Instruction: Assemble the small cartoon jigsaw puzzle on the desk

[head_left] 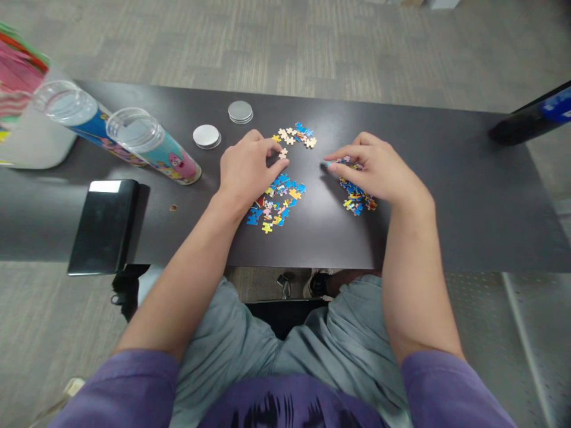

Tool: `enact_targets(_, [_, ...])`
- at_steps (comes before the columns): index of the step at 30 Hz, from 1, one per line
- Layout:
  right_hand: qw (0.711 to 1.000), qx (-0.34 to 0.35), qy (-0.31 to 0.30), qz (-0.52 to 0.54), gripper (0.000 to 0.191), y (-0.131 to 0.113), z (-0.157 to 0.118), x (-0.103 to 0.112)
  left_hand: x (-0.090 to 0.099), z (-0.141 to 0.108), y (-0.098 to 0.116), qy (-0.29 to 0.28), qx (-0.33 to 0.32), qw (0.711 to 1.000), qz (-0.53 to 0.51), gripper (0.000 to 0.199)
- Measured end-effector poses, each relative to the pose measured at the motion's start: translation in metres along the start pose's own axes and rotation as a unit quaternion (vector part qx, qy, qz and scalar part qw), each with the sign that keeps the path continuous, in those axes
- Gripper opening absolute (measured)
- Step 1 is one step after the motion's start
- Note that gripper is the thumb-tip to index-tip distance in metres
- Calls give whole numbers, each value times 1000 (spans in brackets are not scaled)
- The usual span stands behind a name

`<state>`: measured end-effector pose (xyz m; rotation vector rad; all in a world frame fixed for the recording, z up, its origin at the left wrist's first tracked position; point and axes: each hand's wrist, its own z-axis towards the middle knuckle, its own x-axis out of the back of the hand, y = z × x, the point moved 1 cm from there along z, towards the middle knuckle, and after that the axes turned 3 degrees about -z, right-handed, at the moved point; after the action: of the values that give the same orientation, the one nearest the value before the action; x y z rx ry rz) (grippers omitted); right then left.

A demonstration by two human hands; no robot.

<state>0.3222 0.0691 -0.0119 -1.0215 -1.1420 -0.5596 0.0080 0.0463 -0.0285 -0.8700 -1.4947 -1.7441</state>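
Observation:
My left hand (247,166) is closed, with a jigsaw puzzle piece (283,153) between thumb and forefinger, its plain beige back showing. Just below it lies a loose pile of jigsaw pieces (281,193), mostly blue, yellow and pink, face up. Beyond the fingertips is a smaller pile (289,135) with several beige backs and some blue pieces. Over on the right, my right hand (375,169) pinches a small blue jigsaw piece (328,163) at its fingertips. Beneath that hand sits a third pile (355,199), partly hidden by the palm and fingers.
Two clear-topped printed tubes (178,163) (96,122) lie to the left on the dark table (468,196). Round silvery lids (206,136) (240,111) rest nearby. A black flat box-like device (104,226) overhangs the front edge. A dark bottle (530,116) stands far right; a white container (40,137) stands far left.

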Motion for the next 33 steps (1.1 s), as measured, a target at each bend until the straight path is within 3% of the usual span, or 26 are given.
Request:
enact_targets(7, [1000,-10,21,0,29,-4,3,-1,-12,12,-5,-1,-23,998,-54,15])
enact_targets(17, [1000,18,-22,-1,37,-27,10,-12,-13,9,5,-71,-97,983,-142,20])
enact_targets(21, [998,33,-52,-9,40,-37,9,-10,-8,12,-3,-85,-119,971,-191,28])
enact_targets(27, [996,50,-78,-18,45,-46,9,-14,1,21,-28,-17,-82,993,-78,38])
enact_targets(33, [998,16,-53,-27,42,-14,2,-3,-4,22,-38,3,-50,999,-15,46])
